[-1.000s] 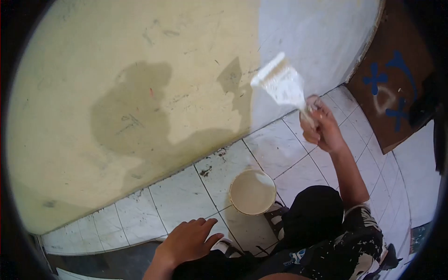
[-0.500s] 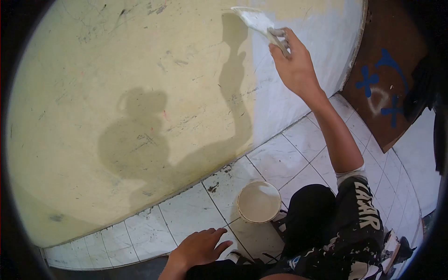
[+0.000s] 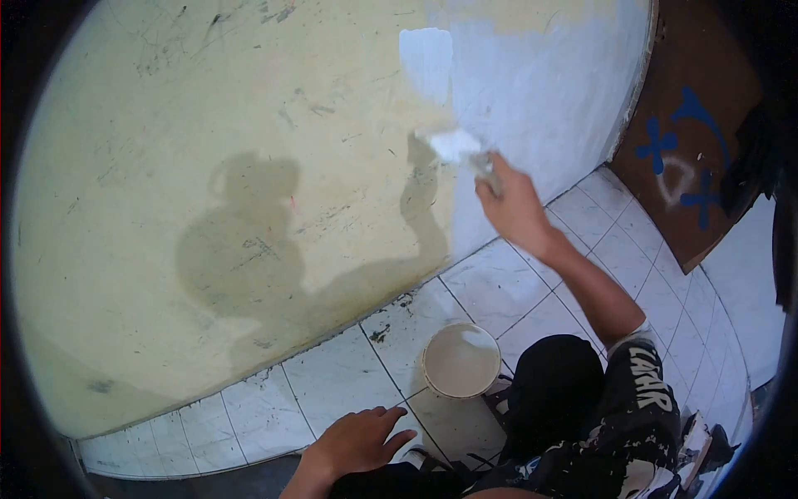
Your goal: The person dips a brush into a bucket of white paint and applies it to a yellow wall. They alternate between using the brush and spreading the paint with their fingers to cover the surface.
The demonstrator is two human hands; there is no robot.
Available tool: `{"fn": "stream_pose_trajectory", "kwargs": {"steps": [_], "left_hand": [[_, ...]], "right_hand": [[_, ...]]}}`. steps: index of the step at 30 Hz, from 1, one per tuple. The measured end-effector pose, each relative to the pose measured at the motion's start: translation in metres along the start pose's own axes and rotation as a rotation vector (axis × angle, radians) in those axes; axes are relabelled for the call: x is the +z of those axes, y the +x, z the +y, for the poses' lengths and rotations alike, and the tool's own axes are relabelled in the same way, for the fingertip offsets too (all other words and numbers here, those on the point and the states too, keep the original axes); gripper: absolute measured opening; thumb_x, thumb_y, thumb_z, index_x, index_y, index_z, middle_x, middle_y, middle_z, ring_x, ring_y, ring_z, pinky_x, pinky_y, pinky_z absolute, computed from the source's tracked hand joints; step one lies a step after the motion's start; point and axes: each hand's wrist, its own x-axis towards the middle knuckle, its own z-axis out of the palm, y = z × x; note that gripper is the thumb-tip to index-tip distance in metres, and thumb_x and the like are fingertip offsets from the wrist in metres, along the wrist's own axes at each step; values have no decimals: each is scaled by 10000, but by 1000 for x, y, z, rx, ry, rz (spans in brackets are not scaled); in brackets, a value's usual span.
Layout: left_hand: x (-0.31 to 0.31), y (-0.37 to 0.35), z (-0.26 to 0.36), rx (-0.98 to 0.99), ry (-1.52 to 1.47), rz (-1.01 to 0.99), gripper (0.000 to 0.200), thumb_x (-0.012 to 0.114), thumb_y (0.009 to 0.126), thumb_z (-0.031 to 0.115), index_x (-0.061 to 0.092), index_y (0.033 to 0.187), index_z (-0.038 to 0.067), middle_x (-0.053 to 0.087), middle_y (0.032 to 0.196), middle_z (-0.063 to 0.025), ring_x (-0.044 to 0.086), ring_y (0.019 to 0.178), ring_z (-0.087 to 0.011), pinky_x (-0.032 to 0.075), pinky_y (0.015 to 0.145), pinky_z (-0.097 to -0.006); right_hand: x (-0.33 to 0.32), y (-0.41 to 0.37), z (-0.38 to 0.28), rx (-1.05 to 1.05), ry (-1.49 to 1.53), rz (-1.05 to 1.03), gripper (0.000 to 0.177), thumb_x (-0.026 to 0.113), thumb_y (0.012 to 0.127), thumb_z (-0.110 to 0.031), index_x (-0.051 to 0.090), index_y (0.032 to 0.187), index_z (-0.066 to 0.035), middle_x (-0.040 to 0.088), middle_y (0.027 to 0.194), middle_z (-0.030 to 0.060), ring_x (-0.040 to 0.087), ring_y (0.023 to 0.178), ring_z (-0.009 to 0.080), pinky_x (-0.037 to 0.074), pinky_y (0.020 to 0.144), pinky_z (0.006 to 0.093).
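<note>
My right hand (image 3: 515,204) is closed round the handle of a wide paintbrush (image 3: 455,146), whose bristles are white with paint and blurred by motion. The brush is at the yellow wall (image 3: 332,108), near the edge of its white-painted part (image 3: 540,100). A fresh white patch (image 3: 426,62) shows above the brush. Low in the view, my left hand (image 3: 357,441) rests by my leg with fingers spread, holding nothing. Between my hands, a round bucket (image 3: 461,361) stands on the floor; its inside looks whitish.
White floor tiles (image 3: 332,391) run along the foot of the wall. At the right stands a brown panel (image 3: 694,50) with blue marks. My bent dark-clothed knee (image 3: 555,374) is just right of the bucket. Shadows of my head and arm fall on the wall.
My right hand has moved down along the wall with the brush. A fresh white patch now shows where the brush was. My left hand and the bucket have stayed in place.
</note>
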Motion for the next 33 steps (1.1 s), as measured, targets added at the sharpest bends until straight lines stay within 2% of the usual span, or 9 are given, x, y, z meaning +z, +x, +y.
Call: {"fn": "stream_pose_trajectory", "kwargs": {"steps": [6,9,11,13,22,26,30,32,33], "left_hand": [[-4,5,2,-34,-21,-60,615,443,1065,524,528,1412,23,676,1218,-221,659,1113,-386,516,974,-464],[-10,4,8,-48,-20,-69,606,450,1065,516,530,1416,29,675,1224,-221,660,1118,-382,513,986,-468],[-14,4,12,-92,-36,-130,605,450,1065,517,519,1431,40,670,1244,-217,656,1132,-384,511,996,-468],[-10,3,9,-89,-25,-115,609,447,1065,521,511,1441,46,667,1252,-216,653,1137,-384,510,998,-467],[-9,5,10,-88,6,-137,615,436,1064,534,503,1451,60,664,1258,-207,651,1143,-380,511,994,-465],[-12,3,16,-104,-6,-119,608,446,1063,524,507,1444,55,669,1235,-209,650,1130,-391,514,983,-470],[-8,5,13,-87,-2,-101,593,462,1062,508,512,1433,48,667,1227,-220,649,1118,-400,512,982,-471],[-6,6,10,-52,10,-62,577,476,1060,491,517,1421,41,667,1218,-228,647,1115,-402,508,983,-464],[-7,7,12,-52,7,-70,577,476,1060,491,517,1421,41,667,1218,-228,647,1115,-402,508,983,-464]], "right_hand": [[-67,83,-58,-250,-142,294,390,637,967,-175,590,1306,10,693,928,262,694,778,323,540,749,369],[-63,109,-63,-351,-66,365,344,626,938,-176,580,1237,-12,684,917,290,660,845,483,543,723,484],[-38,112,-42,-350,-180,384,404,651,955,-180,582,1291,31,681,876,253,658,702,288,534,683,381],[-5,81,-22,-185,-112,209,378,628,953,-154,569,1292,1,679,885,298,692,807,443,540,667,448],[71,-67,82,93,23,-269,362,595,915,-80,564,1255,41,657,877,311,668,844,475,523,754,526],[36,-31,64,98,18,-59,359,630,924,-129,594,1237,42,666,847,309,681,780,454,532,703,488],[-29,45,3,-219,-50,275,378,645,929,-188,604,1253,2,671,830,295,694,753,421,540,688,446],[-55,77,-23,-253,-90,267,361,664,957,-184,616,1240,36,695,919,240,643,780,186,526,727,374],[-54,86,-24,-246,-91,263,361,664,957,-184,616,1240,36,695,919,240,643,780,186,526,727,374]]}}
